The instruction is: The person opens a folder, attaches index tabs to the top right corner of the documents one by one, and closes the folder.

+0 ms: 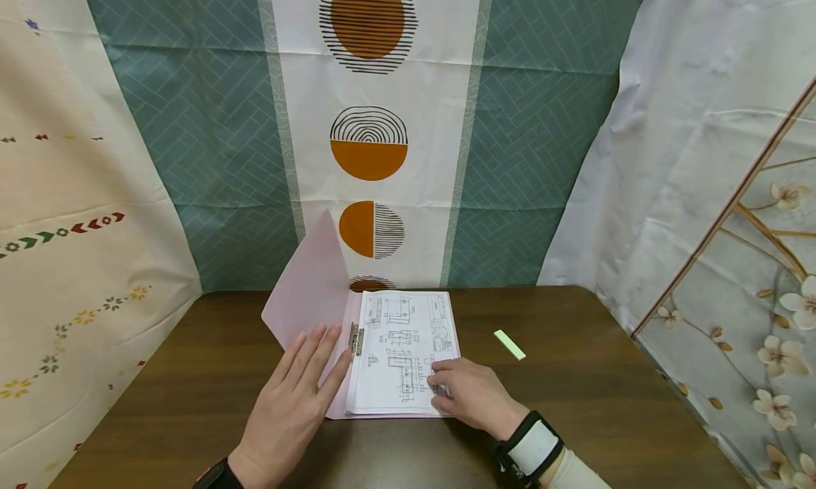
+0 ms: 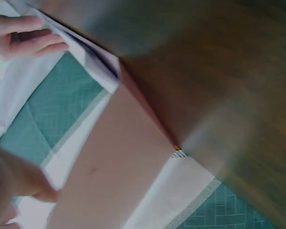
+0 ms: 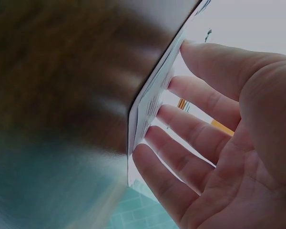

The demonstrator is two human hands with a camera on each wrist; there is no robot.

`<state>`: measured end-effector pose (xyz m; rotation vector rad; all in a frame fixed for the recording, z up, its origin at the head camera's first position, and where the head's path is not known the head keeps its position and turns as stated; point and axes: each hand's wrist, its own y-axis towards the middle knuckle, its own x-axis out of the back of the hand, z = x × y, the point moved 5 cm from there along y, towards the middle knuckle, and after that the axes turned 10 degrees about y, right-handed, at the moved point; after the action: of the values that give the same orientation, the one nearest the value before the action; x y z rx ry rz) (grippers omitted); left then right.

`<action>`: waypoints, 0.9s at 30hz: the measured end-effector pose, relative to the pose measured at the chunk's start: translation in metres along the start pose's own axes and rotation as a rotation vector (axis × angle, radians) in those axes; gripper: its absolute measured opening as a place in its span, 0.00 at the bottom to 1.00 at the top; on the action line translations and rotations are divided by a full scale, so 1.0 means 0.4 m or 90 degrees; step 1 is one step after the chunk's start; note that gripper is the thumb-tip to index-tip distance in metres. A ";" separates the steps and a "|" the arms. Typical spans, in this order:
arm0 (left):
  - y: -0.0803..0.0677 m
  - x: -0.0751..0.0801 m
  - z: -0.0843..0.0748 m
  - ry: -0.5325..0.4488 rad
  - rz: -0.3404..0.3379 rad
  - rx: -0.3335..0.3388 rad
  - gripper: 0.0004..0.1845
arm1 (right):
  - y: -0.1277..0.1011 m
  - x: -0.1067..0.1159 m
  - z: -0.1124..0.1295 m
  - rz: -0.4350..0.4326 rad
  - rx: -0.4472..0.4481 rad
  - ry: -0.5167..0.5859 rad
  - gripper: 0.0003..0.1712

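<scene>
A pink clip folder (image 1: 312, 280) lies on the table with its left cover raised and leaning. Inside it a stack of printed technical drawings (image 1: 382, 397) sits beside a metal clip (image 1: 355, 339) at the fold. My left hand (image 1: 290, 404), fingers straight and close together, overlaps the raised cover and the fold in the head view. On the lower right of the drawings rest the fingertips of my right hand (image 1: 474, 393), fingers slightly bent. In the right wrist view the spread fingertips (image 3: 155, 136) meet the top sheet.
A pale green strip (image 1: 510, 344) lies on the brown table (image 1: 574, 397), right of the folder. Patterned cloths hang behind the table (image 1: 529, 120) and along both sides. The wrists carry dark bands.
</scene>
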<state>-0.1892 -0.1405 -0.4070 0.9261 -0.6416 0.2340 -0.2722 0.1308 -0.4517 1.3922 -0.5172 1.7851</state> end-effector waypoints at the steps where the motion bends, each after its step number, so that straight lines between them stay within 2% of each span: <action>1: 0.001 -0.002 0.001 0.003 0.014 0.002 0.32 | 0.000 0.001 0.000 0.000 -0.001 0.001 0.13; 7: 0.008 -0.013 0.002 0.054 0.058 0.042 0.26 | 0.001 0.005 0.001 0.002 -0.006 0.007 0.13; 10: 0.011 -0.027 0.002 0.076 0.095 0.068 0.21 | 0.001 0.006 0.002 0.001 -0.007 0.007 0.14; 14: 0.020 -0.052 -0.004 0.087 0.158 0.097 0.29 | 0.001 0.005 0.001 0.000 -0.008 0.004 0.14; 23: 0.033 -0.126 -0.033 0.021 0.308 0.155 0.30 | 0.001 -0.002 0.003 0.004 -0.005 -0.003 0.14; 27: 0.035 -0.148 -0.044 -0.028 0.350 0.176 0.30 | 0.000 -0.003 0.004 0.001 -0.006 -0.007 0.14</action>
<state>-0.2350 -0.1132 -0.4411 1.0044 -0.9144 0.8097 -0.2710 0.1293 -0.4524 1.3953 -0.5321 1.7756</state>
